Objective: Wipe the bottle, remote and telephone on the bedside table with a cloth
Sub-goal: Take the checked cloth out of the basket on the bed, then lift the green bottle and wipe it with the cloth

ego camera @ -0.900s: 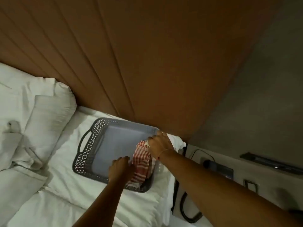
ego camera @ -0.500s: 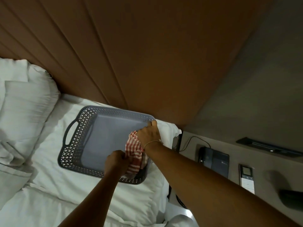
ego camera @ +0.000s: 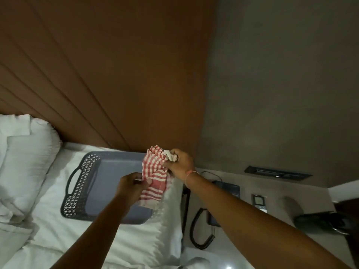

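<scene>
A red-and-white checked cloth hangs between both hands above the right end of a grey plastic basket. My right hand grips the cloth's upper corner. My left hand pinches its lower left edge. On the bedside table to the right lie a dark telephone with a coiled cord and a remote with a small screen; my right forearm covers part of the telephone. I cannot pick out a bottle.
The basket rests on a white bed with pillows at the left. A brown panelled headboard rises behind. A dark object sits at the table's right end, and a recessed slot is in the grey wall.
Both hands have lifted the cloth up out of the basket and spread it between them. The view has shifted right, showing more of the bedside table.
</scene>
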Demonstrator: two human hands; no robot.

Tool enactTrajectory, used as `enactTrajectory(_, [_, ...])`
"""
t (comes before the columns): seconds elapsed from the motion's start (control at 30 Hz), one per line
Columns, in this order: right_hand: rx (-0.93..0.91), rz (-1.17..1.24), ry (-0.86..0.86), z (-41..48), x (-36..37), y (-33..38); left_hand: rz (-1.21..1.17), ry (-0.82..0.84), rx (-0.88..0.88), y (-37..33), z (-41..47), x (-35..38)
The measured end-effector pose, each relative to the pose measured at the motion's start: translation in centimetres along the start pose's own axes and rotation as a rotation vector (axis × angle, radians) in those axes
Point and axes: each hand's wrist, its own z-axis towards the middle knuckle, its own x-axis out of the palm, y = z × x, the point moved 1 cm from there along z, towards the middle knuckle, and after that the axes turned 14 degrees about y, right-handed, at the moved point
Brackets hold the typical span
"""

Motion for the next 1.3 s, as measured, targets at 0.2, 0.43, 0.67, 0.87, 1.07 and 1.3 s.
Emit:
enactTrajectory(0.2, [0.008, 0.578, -0.073, -11.4, -11.2, -4.5, -0.142, 0.234, 0.068, -5.9, -5.9, 12.2])
enactTrajectory(0.43, [0.281, 0.79, -0.148, -27.9, -20.6, -15.6, -0.091, 0.489, 0.095, -5.9, -9.9, 30.5])
enactTrajectory(0.67, [0.48, 0.893, -0.482, -37.3, -25.0, -29.8, 0.094, 0.764, 0.045, -1.9, -11.1, 47.3])
enactTrajectory(0.87, [0.539, 1.013, -0.654, -41.8, -25.7, -40.1, 0.231, 0.665, 0.202, -3.3, -6.4, 56.1])
enactTrajectory(1.07, [0.642, 1.022, -0.751, -44.0, -26.4, -45.9, 0.292, 0.622, 0.415, -7.6, -1.2, 61.9])
enactTrajectory(1.3, [0.645, 1.047, -0.786, -45.1, -26.2, -48.3, 0.129, 0.561, 0.474, -7.4, 0.5, 65.0])
